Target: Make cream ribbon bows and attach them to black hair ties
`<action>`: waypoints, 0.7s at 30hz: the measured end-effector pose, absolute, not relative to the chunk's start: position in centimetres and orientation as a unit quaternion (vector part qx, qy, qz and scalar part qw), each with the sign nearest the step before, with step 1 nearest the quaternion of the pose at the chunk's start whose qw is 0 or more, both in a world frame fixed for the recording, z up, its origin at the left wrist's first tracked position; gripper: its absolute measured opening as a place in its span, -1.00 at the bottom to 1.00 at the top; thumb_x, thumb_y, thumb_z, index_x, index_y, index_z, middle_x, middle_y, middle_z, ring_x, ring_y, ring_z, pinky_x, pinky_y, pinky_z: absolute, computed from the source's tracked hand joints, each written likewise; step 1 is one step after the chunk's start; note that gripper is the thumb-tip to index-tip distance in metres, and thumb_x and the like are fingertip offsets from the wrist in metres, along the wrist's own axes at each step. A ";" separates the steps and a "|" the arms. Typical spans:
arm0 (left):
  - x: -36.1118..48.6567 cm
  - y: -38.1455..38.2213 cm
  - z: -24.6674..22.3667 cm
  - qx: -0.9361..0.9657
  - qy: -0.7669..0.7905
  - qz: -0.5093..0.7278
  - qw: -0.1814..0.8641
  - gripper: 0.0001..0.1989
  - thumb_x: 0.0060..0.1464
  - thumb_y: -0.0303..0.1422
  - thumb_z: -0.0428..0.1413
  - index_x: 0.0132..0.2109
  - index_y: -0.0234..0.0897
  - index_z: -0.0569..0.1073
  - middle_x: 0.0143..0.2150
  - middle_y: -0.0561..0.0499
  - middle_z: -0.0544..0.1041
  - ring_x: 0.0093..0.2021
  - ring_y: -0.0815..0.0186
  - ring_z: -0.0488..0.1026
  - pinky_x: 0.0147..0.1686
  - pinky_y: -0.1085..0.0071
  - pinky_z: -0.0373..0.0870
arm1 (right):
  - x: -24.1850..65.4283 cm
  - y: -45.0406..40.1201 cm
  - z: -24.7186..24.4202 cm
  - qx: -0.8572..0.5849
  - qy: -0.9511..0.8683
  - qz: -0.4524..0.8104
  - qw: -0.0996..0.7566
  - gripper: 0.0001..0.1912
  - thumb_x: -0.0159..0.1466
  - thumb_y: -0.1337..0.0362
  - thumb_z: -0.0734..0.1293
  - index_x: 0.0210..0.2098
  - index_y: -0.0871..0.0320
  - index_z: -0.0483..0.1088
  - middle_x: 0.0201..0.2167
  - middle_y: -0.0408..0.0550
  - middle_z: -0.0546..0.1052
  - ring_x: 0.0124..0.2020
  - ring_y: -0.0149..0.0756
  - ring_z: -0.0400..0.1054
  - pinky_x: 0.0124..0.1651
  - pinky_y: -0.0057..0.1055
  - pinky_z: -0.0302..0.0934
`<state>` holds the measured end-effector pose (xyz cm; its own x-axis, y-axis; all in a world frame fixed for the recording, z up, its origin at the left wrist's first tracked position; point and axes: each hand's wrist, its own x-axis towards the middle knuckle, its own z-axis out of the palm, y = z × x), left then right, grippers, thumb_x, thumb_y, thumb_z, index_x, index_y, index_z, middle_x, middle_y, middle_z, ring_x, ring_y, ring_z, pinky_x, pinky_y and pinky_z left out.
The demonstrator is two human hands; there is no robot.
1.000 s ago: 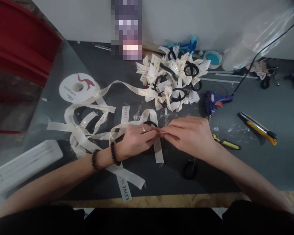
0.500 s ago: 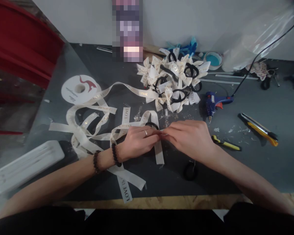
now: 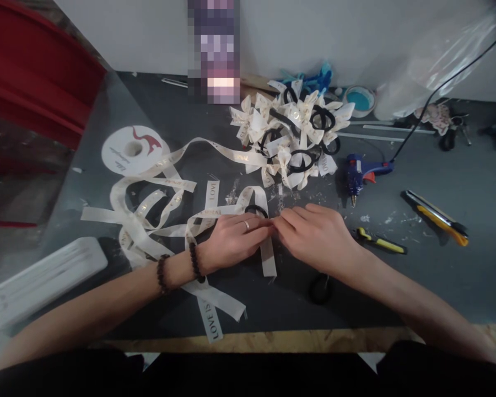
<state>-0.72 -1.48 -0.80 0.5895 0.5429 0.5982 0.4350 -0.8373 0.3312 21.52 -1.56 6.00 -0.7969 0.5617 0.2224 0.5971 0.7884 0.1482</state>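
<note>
My left hand (image 3: 235, 238), with a ring and two dark bead bracelets at the wrist, is closed in a pinch. A black hair tie (image 3: 256, 210) shows as a loop just behind its fingers and seems held there. My right hand (image 3: 314, 234) is pinched too, its fingertips meeting those of the left; what lies between them is hidden. Cream ribbon (image 3: 268, 259) with printed lettering passes behind and below the left fingers. More loose ribbon (image 3: 138, 231) lies tangled to the left. Another black hair tie (image 3: 320, 289) rests below my right hand.
Behind my hands is a pile of ribbon bows on black hair ties (image 3: 289, 138). A blue glue gun (image 3: 361, 170) and two yellow cutters (image 3: 382, 242) lie right. On the left are a white ribbon spool (image 3: 116, 149) and a white case (image 3: 45, 281).
My right hand has turned slightly and drawn its fingers in at the pinch point. The left hand stays almost in place.
</note>
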 end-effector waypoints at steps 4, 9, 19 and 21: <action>-0.3 -1.2 -0.8 0.837 0.328 0.407 0.160 -0.93 0.29 -0.48 0.24 -0.20 -0.24 0.53 -0.31 0.05 0.69 -0.36 0.38 0.65 -0.39 0.52 0.50 | 21.6 -1.3 5.7 -0.297 -0.941 -0.140 0.081 -0.82 0.34 0.50 0.34 -0.37 0.19 0.48 -0.47 -0.10 0.50 -0.45 -0.27 0.31 -0.32 -0.27 -0.04; -0.3 -0.9 -0.5 0.774 0.391 0.418 0.271 -0.83 0.23 -0.33 0.36 -0.09 -0.21 0.55 -0.25 0.07 0.70 -0.40 0.42 0.61 -0.34 0.55 0.52 | 21.9 -0.8 5.2 -0.297 -0.940 -0.136 0.097 -0.77 0.39 0.43 0.31 -0.41 0.17 0.45 -0.50 -0.12 0.46 -0.48 -0.30 0.27 -0.33 -0.27 -0.05; -0.5 -0.8 -0.4 0.775 0.364 0.405 0.322 -0.82 0.23 -0.46 0.32 -0.04 -0.20 0.58 -0.20 0.06 0.72 -0.31 0.40 0.67 -0.28 0.55 0.57 | 21.8 -0.4 5.2 -0.304 -0.937 -0.123 0.117 -0.72 0.41 0.36 0.33 -0.46 0.15 0.45 -0.55 -0.16 0.48 -0.50 -0.32 0.32 -0.32 -0.29 0.03; -0.5 -0.8 -0.5 0.774 0.369 0.397 0.328 -0.82 0.23 -0.44 0.33 -0.03 -0.20 0.58 -0.20 0.05 0.72 -0.32 0.39 0.68 -0.29 0.54 0.58 | 21.9 -0.3 5.4 -0.296 -0.940 -0.123 0.120 -0.69 0.43 0.33 0.33 -0.47 0.15 0.45 -0.55 -0.16 0.48 -0.50 -0.33 0.33 -0.31 -0.29 0.03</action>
<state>-0.49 -0.78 -0.45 0.4124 0.8310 0.3734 0.3100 -0.5134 0.8002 21.93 -0.33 5.35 -0.7961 0.5265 0.2985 0.5854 0.7949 0.1593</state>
